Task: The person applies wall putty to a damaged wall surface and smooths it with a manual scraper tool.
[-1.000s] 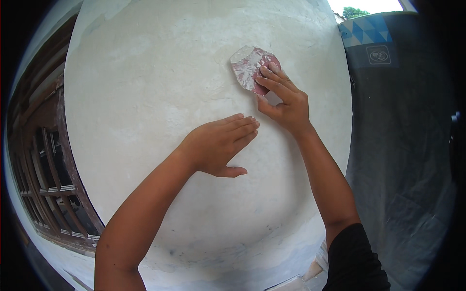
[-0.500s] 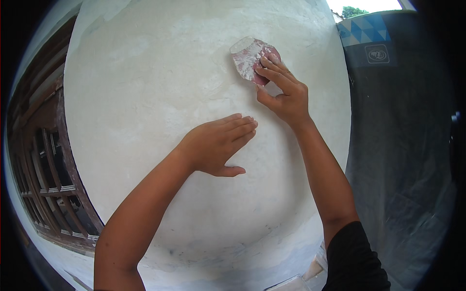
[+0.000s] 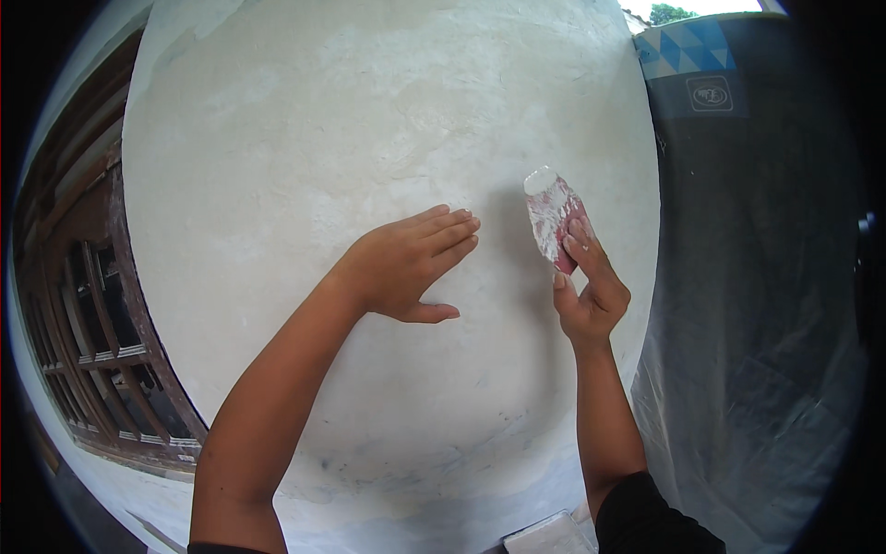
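Putty spreader [image 3: 550, 217], reddish and caked with white paste, stands right of centre in the frame, steeply tilted, its pale rounded end pointing up; the right hand [image 3: 595, 291] has hold of its lower end, the fingers bent over the near face and the thumb at the bottom edge. A soft shadow lies on the wall [image 3: 268, 175] to the left of the tool; whether the spreader touches the wall cannot be told.

The left hand [image 3: 401, 263], near the middle of the frame, holds nothing; it is open and flat, fingers together and pointing to the upper right, thumb spread below; contact between its palm and the wall cannot be made out.

The wall is off-white and patchy, with dark smudges low down; a brown wooden window frame [image 3: 115, 355] with panes stands along the left; a dark sheet [image 3: 757, 240] hangs on the right, a blue-and-white triangle band [image 3: 686, 49] at its top; green foliage [image 3: 671, 13] shows at the upper right; a black sleeve [image 3: 651, 522] covers the right upper arm at the lower edge.
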`<state>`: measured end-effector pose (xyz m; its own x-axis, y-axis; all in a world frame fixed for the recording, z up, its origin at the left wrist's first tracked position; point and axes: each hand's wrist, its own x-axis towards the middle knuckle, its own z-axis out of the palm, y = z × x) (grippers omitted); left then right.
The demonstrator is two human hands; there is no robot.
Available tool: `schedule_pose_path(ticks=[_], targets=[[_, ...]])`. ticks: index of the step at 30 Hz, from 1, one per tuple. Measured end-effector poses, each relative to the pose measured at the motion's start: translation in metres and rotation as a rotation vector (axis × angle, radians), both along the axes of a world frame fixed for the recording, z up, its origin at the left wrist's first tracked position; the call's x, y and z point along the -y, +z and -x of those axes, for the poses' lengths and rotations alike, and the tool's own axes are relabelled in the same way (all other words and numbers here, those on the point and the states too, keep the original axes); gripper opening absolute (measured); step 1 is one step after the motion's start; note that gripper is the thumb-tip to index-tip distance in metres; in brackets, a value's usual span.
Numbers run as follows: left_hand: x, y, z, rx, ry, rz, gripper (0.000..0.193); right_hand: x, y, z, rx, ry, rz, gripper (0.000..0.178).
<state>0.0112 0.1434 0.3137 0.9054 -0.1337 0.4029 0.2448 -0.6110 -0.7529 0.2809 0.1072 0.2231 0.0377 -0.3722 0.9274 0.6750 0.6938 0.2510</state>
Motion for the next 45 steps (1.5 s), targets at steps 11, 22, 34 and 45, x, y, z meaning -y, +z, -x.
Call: schedule_pose_path(ticks=[11, 22, 34, 45], targets=[[0.109, -0.383, 0.056, 0.917, -0.14, 0.921, 0.079, 0.134, -0.309, 0.023, -0.607, 0.157, 0.882, 0.02], [0.271, -0.616, 0.134, 1.09, 0.114, 1.598, 0.073, 0.301, -0.533, 0.076, 0.005, -0.144, 1.832, 0.031], [0.391, -0.637, 0.191, 1.189, 0.231, 1.731, 0.076, 0.352, -0.507, 0.183, -0.062, 0.02, 1.815, 0.031], [0.413, -0.612, 0.142, 1.145, 0.285, 1.836, 0.076, 0.398, -0.495, 0.113, -0.433, -0.091, 1.805, 0.029]])
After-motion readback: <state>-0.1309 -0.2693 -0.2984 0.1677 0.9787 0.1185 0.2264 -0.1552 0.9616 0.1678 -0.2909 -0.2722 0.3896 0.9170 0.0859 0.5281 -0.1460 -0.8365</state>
